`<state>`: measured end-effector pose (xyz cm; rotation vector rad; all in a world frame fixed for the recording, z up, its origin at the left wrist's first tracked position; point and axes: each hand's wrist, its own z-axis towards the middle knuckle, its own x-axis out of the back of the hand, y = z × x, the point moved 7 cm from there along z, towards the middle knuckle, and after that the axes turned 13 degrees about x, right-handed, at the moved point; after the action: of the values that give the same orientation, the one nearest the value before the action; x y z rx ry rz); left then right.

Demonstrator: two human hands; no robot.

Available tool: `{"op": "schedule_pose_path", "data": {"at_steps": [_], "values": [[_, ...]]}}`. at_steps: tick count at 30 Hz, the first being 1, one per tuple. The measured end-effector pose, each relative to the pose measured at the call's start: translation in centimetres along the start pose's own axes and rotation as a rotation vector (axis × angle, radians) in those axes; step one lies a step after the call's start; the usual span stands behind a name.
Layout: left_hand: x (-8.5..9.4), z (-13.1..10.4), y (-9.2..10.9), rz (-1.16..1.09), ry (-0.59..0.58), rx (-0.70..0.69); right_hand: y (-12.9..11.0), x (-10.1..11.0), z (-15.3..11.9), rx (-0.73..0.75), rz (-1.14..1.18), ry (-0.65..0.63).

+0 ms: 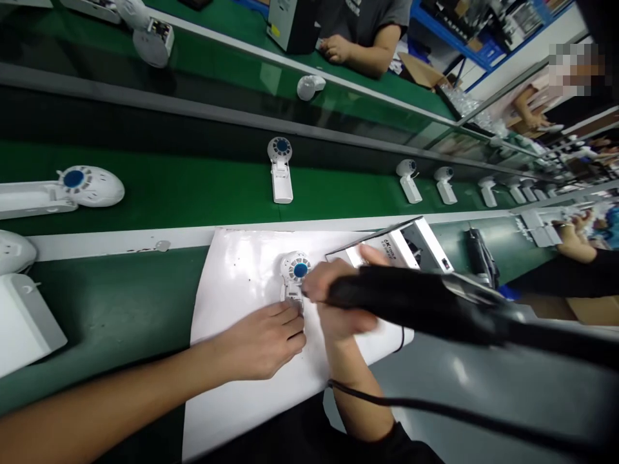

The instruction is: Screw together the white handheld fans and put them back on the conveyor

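Note:
On a white sheet [232,283] lies a white plastic device [289,263] with a round head, a blue disc in its centre and a narrow body below. My left hand [268,338] is closed on the lower body, its fingers covering that end. My right hand [333,293], blurred by motion, is wrapped round a black electric screwdriver [401,296] beside the device's neck. The tool's tip is hidden, so I cannot tell whether it touches the device. Behind my right hand stands a silver box with "TOOLS" lettering [391,248].
Similar white devices [282,171] sit along the green belt [203,187] beyond a white rail [120,241]. More white parts [26,319] lie at the left. A black cable [411,405] crosses the lower right. Across the line, a person's hand [336,48] rests on a green bench.

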<state>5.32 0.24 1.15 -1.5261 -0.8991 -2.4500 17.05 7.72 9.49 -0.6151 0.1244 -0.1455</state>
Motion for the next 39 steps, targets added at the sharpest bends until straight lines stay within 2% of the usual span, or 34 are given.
{"op": "schedule_pose_path", "data": {"at_steps": [1, 3, 6, 8, 11, 17, 20, 25, 32, 36, 39], "values": [[0.1, 0.0, 0.0, -0.002, -0.002, 0.006, -1.6, 1.9, 1.2, 0.131, -0.103, 0.099], [0.2, 0.1, 0.0, -0.008, -0.01, 0.017, -3.5, 5.1, 3.3, 0.233, -0.335, 0.207], [0.1, 0.1, 0.0, -0.014, -0.02, 0.03, -3.7, 8.6, 5.1, 0.179, -0.425, 0.339], [0.0, 0.1, -0.1, -0.015, -0.026, 0.036, -3.2, 9.4, 5.4, 0.126, -0.412, 0.364], [0.1, 0.2, 0.0, -0.001, -0.039, 0.017, -2.4, 8.1, 4.8, 0.052, -0.298, 0.297], [0.5, 0.5, 0.1, 0.017, -0.047, 0.005, -0.8, 1.8, 2.4, -0.102, 0.082, 0.154], [0.5, 0.5, 0.0, 0.019, -0.033, 0.012, 0.4, 0.2, 1.5, -0.139, 0.134, 0.126], [0.3, 0.5, 0.0, 0.01, -0.038, 0.013, 1.2, 0.2, 1.0, -0.145, 0.09, 0.148], [0.4, 0.5, 0.0, 0.015, -0.042, 0.014, 0.9, 0.4, 1.1, -0.137, 0.164, 0.134], [0.4, 0.5, 0.1, 0.021, -0.046, 0.01, 0.9, 1.2, 1.0, -0.14, 0.096, 0.159], [0.4, 0.5, 0.1, 0.02, -0.052, 0.013, 1.5, 0.9, 0.6, -0.169, 0.071, 0.156]]}}
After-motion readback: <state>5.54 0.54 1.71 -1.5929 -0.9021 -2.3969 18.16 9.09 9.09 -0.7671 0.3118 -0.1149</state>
